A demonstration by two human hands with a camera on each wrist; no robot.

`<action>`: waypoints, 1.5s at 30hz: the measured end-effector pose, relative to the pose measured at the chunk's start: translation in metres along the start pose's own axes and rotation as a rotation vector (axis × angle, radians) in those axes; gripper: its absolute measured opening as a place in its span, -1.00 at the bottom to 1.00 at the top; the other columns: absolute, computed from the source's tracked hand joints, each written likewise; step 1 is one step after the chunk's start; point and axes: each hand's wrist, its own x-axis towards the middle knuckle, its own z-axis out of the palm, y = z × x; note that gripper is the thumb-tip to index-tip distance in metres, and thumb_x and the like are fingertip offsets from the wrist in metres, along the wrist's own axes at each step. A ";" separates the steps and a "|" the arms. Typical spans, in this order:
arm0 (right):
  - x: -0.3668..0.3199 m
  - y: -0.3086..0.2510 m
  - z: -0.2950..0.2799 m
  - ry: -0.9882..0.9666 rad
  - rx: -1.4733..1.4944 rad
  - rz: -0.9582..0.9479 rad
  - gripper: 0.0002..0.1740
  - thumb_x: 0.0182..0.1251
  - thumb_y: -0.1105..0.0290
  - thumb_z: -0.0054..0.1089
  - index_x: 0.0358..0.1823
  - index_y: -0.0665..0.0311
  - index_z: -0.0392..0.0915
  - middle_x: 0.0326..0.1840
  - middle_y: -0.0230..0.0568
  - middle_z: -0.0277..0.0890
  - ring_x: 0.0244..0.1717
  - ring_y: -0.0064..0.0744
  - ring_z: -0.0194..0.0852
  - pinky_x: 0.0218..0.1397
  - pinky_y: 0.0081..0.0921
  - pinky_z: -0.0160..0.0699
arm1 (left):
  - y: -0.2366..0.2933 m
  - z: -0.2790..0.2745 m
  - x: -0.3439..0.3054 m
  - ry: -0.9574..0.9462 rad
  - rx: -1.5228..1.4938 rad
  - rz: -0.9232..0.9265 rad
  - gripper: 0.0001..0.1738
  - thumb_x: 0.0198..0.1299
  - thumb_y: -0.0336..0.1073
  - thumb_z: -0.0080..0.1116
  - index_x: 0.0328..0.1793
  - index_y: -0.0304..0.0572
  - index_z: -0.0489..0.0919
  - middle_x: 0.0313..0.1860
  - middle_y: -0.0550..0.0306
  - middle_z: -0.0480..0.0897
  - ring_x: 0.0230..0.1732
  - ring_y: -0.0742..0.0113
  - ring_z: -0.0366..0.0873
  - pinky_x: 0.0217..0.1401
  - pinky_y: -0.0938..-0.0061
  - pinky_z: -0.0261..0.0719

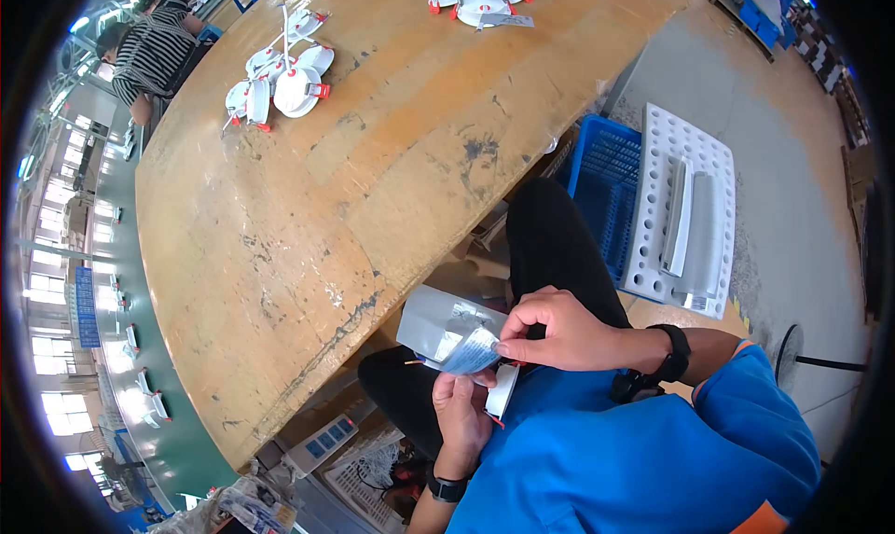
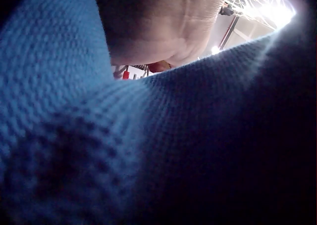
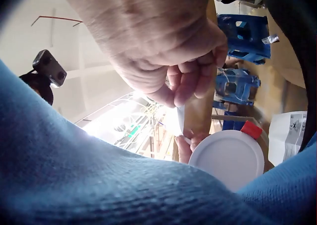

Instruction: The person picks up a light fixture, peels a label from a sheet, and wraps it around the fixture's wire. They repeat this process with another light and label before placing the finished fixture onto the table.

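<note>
In the head view, the right hand [image 1: 564,333] pinches the edge of a printed label sheet [image 1: 471,352] between thumb and forefinger. The left hand [image 1: 459,417] grips the sheet's lower edge, beside a white round lamp [image 1: 503,391] at the lap. Behind the sheet lies a pale translucent wrap [image 1: 431,321]. In the right wrist view, the right hand [image 3: 153,42] holds a small white piece [image 3: 180,120] over the left fingertips [image 3: 184,148], with the lamp's white face [image 3: 228,158] and red clip [image 3: 251,130] alongside. Blue cloth hides most of the left wrist view; part of the left hand [image 2: 158,24] shows.
White lamps with red clips [image 1: 296,91] stand in groups on the wooden table [image 1: 280,245]. Right of the knees are a blue basket [image 1: 597,147] and a white perforated board [image 1: 653,208] bearing long pale pieces. Another person [image 1: 158,49] sits at the far left.
</note>
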 end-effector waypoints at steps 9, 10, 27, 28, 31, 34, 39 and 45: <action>-0.001 0.000 0.000 -0.002 -0.019 -0.022 -0.86 0.08 0.32 0.26 -0.49 0.23 0.57 -0.54 -0.37 0.53 -0.44 -0.49 0.47 -0.13 -0.51 0.31 | -0.002 -0.002 0.000 -0.038 -0.006 0.015 -0.74 0.18 -0.19 0.11 -0.17 -0.25 0.51 -0.32 0.15 0.54 -0.29 0.37 0.45 -0.12 0.48 0.43; 0.000 0.000 0.000 0.000 -0.019 -0.024 -0.86 0.08 0.32 0.26 -0.49 0.23 0.57 -0.54 -0.36 0.53 -0.44 -0.49 0.47 -0.14 -0.52 0.32 | -0.002 -0.001 0.000 -0.032 -0.004 0.014 -0.73 0.17 -0.19 0.11 -0.17 -0.25 0.51 -0.32 0.15 0.54 -0.29 0.37 0.45 -0.12 0.48 0.43; 0.000 0.001 0.000 0.015 0.042 0.005 -0.87 0.07 0.38 0.26 -0.50 0.29 0.57 -0.56 -0.29 0.54 -0.49 -0.49 0.49 -0.25 -0.55 0.39 | 0.000 0.001 0.000 -0.041 -0.012 0.012 -0.75 0.19 -0.22 0.09 -0.17 -0.26 0.51 -0.33 0.13 0.54 -0.30 0.35 0.46 -0.14 0.47 0.44; 0.000 0.000 0.000 0.014 0.041 0.005 -0.87 0.07 0.38 0.26 -0.50 0.29 0.57 -0.56 -0.29 0.54 -0.49 -0.49 0.49 -0.25 -0.55 0.39 | 0.000 0.001 0.000 -0.046 -0.017 0.012 -0.76 0.19 -0.22 0.08 -0.17 -0.26 0.51 -0.33 0.13 0.54 -0.30 0.35 0.46 -0.15 0.46 0.44; 0.000 -0.001 0.000 0.014 0.039 0.004 -0.86 0.07 0.37 0.26 -0.50 0.29 0.57 -0.56 -0.29 0.54 -0.49 -0.50 0.49 -0.26 -0.55 0.40 | -0.001 0.000 0.000 -0.058 -0.024 0.020 -0.76 0.20 -0.22 0.08 -0.17 -0.27 0.51 -0.33 0.13 0.54 -0.30 0.35 0.46 -0.15 0.46 0.44; 0.000 0.000 0.001 0.013 0.046 0.004 -0.86 0.07 0.37 0.26 -0.50 0.29 0.57 -0.56 -0.29 0.54 -0.49 -0.50 0.49 -0.27 -0.56 0.40 | -0.001 0.000 -0.001 -0.065 -0.025 0.023 -0.75 0.20 -0.22 0.08 -0.17 -0.27 0.51 -0.33 0.12 0.54 -0.30 0.35 0.46 -0.15 0.47 0.44; 0.001 0.000 0.001 -0.003 0.048 0.023 -0.85 0.07 0.36 0.27 -0.49 0.30 0.57 -0.56 -0.28 0.54 -0.49 -0.49 0.49 -0.29 -0.57 0.40 | 0.002 0.002 -0.002 -0.075 -0.001 0.022 -0.72 0.18 -0.20 0.10 -0.15 -0.29 0.50 -0.34 0.12 0.54 -0.30 0.34 0.46 -0.16 0.47 0.43; 0.001 -0.001 0.000 -0.004 0.037 0.019 -0.84 0.07 0.36 0.27 -0.49 0.31 0.57 -0.55 -0.28 0.54 -0.49 -0.48 0.50 -0.29 -0.56 0.41 | 0.007 0.007 -0.004 -0.120 0.044 0.027 -0.67 0.17 -0.15 0.12 -0.15 -0.32 0.50 -0.36 0.10 0.54 -0.31 0.35 0.46 -0.18 0.48 0.42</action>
